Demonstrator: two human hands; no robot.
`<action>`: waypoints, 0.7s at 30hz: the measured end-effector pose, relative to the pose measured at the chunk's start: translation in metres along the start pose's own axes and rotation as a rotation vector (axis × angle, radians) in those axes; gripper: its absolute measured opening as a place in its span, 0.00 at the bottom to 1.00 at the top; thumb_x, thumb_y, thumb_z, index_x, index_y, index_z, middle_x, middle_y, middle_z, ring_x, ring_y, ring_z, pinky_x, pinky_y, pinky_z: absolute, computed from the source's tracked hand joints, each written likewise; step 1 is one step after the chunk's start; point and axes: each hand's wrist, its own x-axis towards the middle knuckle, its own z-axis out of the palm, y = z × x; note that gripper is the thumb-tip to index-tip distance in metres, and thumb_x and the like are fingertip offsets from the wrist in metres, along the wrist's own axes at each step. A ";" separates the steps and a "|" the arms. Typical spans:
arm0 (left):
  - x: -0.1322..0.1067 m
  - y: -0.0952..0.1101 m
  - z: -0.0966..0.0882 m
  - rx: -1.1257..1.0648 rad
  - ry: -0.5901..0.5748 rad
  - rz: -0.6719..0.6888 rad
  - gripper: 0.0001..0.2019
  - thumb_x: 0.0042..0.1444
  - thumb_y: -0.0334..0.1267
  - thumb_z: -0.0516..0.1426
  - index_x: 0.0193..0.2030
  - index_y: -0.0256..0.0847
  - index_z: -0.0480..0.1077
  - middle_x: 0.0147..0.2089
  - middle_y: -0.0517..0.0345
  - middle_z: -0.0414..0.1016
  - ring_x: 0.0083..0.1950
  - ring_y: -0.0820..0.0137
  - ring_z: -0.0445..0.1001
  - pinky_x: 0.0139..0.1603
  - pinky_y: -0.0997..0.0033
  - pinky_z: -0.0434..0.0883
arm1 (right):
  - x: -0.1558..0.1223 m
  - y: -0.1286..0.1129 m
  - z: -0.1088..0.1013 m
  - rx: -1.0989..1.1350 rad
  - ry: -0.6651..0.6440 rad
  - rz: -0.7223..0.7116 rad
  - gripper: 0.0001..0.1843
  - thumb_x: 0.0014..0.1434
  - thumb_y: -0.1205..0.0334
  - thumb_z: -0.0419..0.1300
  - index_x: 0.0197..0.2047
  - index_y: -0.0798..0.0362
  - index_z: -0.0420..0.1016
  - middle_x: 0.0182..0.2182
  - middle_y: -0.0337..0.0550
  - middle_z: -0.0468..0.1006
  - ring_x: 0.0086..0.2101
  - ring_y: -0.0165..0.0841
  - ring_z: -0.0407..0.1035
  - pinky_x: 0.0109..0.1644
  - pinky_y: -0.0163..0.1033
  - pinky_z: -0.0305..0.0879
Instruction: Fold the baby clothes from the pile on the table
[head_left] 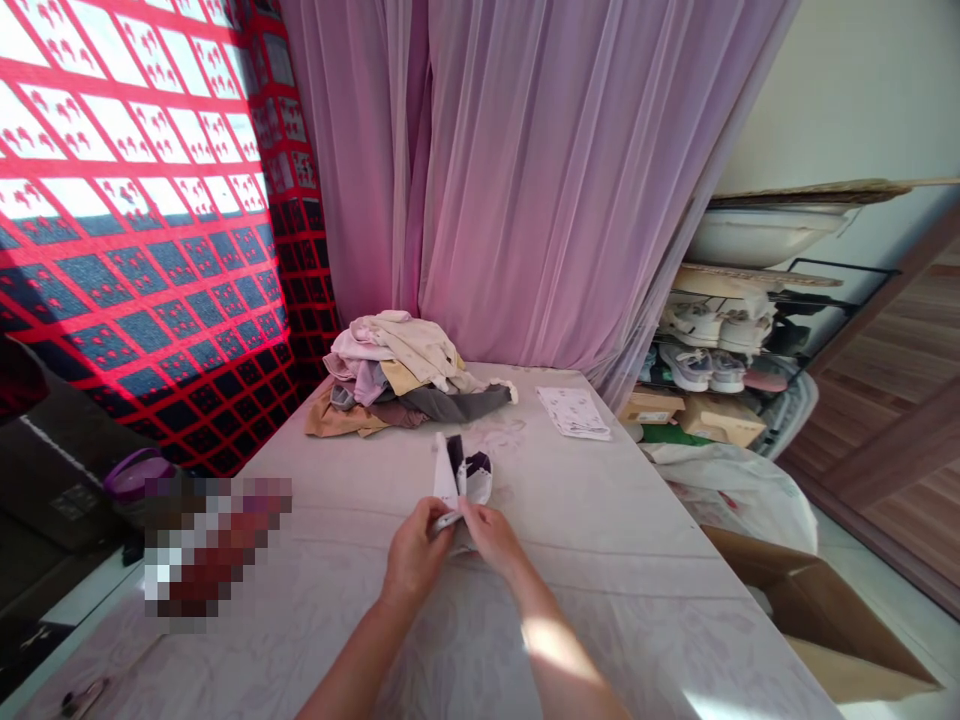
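Near the middle of the cloth-covered table, my left hand pinches the lower edge of a small white garment with dark patches. My right hand grips the same piece close beside it, thumb and fingers closed. The garment stands up from my fingers in loose folds; its exact kind I cannot make out. Beyond it lies a heaped pile of clothes in pink, cream, grey and brown. To the right of the pile, a folded white printed cloth rests flat on the table.
Purple curtains hang behind the table, and a red-and-black patterned cloth hangs at left. A shoe rack with shoes stands at right, above an open cardboard box. A blurred-out patch covers something at the table's left edge.
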 end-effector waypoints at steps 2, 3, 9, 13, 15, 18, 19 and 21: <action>-0.006 0.005 0.003 0.011 -0.069 0.051 0.11 0.49 0.32 0.53 0.41 0.44 0.69 0.39 0.61 0.79 0.41 0.69 0.76 0.45 0.70 0.71 | 0.003 -0.002 0.001 0.033 -0.011 0.073 0.26 0.58 0.39 0.51 0.33 0.53 0.77 0.26 0.42 0.76 0.32 0.35 0.71 0.35 0.36 0.65; -0.008 0.007 0.002 0.008 -0.088 0.080 0.11 0.50 0.33 0.54 0.42 0.44 0.69 0.40 0.60 0.79 0.42 0.69 0.76 0.45 0.70 0.71 | 0.004 -0.002 0.000 0.039 -0.006 0.097 0.24 0.57 0.40 0.53 0.32 0.53 0.76 0.25 0.41 0.75 0.31 0.34 0.70 0.33 0.36 0.65; 0.001 -0.010 -0.032 0.071 0.032 0.124 0.11 0.59 0.46 0.51 0.41 0.43 0.67 0.40 0.56 0.79 0.39 0.69 0.78 0.40 0.71 0.73 | 0.001 -0.019 -0.041 0.039 0.025 0.085 0.13 0.50 0.51 0.57 0.26 0.53 0.69 0.20 0.36 0.68 0.26 0.31 0.64 0.28 0.33 0.58; 0.027 -0.038 -0.046 0.206 0.106 0.110 0.13 0.59 0.45 0.50 0.47 0.44 0.67 0.42 0.54 0.80 0.40 0.68 0.79 0.35 0.71 0.74 | 0.007 -0.044 -0.113 -0.166 0.015 0.045 0.12 0.51 0.52 0.56 0.26 0.52 0.67 0.20 0.34 0.66 0.25 0.30 0.63 0.28 0.32 0.55; 0.038 -0.051 -0.046 0.263 0.138 0.173 0.13 0.58 0.42 0.50 0.48 0.44 0.68 0.43 0.54 0.80 0.44 0.66 0.78 0.44 0.66 0.75 | 0.017 -0.055 -0.152 -0.461 0.076 0.004 0.12 0.51 0.54 0.55 0.23 0.52 0.66 0.20 0.35 0.66 0.27 0.31 0.63 0.28 0.33 0.53; 0.048 -0.066 -0.041 0.349 0.153 0.240 0.14 0.57 0.40 0.50 0.48 0.44 0.69 0.45 0.54 0.80 0.47 0.64 0.78 0.51 0.60 0.74 | 0.040 -0.066 -0.205 -0.905 0.147 0.047 0.12 0.55 0.56 0.53 0.26 0.52 0.72 0.28 0.41 0.74 0.32 0.35 0.68 0.32 0.35 0.56; 0.049 -0.070 -0.039 0.375 0.141 0.255 0.14 0.57 0.40 0.50 0.49 0.43 0.69 0.45 0.54 0.80 0.47 0.64 0.78 0.51 0.59 0.74 | 0.049 -0.069 -0.219 -1.021 0.163 0.079 0.13 0.56 0.56 0.52 0.29 0.52 0.74 0.32 0.44 0.76 0.35 0.36 0.70 0.35 0.35 0.58; 0.050 -0.076 -0.037 0.421 0.114 0.286 0.15 0.58 0.40 0.50 0.50 0.43 0.70 0.44 0.54 0.81 0.46 0.64 0.79 0.50 0.59 0.75 | 0.069 -0.072 -0.244 -1.190 0.198 0.145 0.15 0.58 0.57 0.51 0.38 0.52 0.78 0.41 0.49 0.78 0.41 0.40 0.72 0.40 0.38 0.61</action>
